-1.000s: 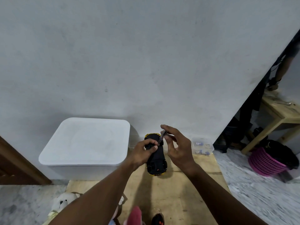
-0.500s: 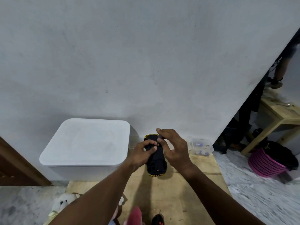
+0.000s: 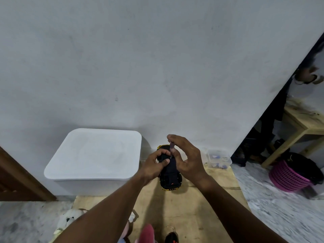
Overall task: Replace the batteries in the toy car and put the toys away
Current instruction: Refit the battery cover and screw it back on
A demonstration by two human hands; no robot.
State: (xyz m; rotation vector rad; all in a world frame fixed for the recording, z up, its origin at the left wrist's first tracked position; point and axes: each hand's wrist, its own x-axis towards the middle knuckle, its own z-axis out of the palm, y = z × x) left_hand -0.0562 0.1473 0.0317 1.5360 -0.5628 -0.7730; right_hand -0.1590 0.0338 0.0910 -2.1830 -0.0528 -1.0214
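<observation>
**Both grips on the upturned car**

A pale grey wall [image 3: 157,67] fills the view beyond my grips. A big white bin [image 3: 93,155] with its lid on stands against that wall, just left of my left grip [image 3: 154,165]. Under both grips lies a wooden board [image 3: 198,207], with marbled floor [image 3: 280,216] running off to the right of it. Well right of my right grip [image 3: 187,158], on that floor, sits a pink basket [image 3: 287,176] with something black in it.

The toy car [image 3: 171,176], black with yellow trim, rests on the board between my two grips with its underside up, lengthwise away from me. My left grip is curled round the far half of the car, thumb lying across the underside. The near end sticks out toward me, free of both grips.

Near my left forearm, a white plush toy [image 3: 70,220] lies at the board's left edge. A small clear box [image 3: 219,158] with blue bits inside stands by the wall, near my right grip on its right side.

My right grip pinches a thin screwdriver [image 3: 171,148] between thumb and forefinger, the other fingers loosely bent. The tool stands close to upright, its tip down at the car's underside beside my left thumb; I cannot tell what the tip sits in.
</observation>
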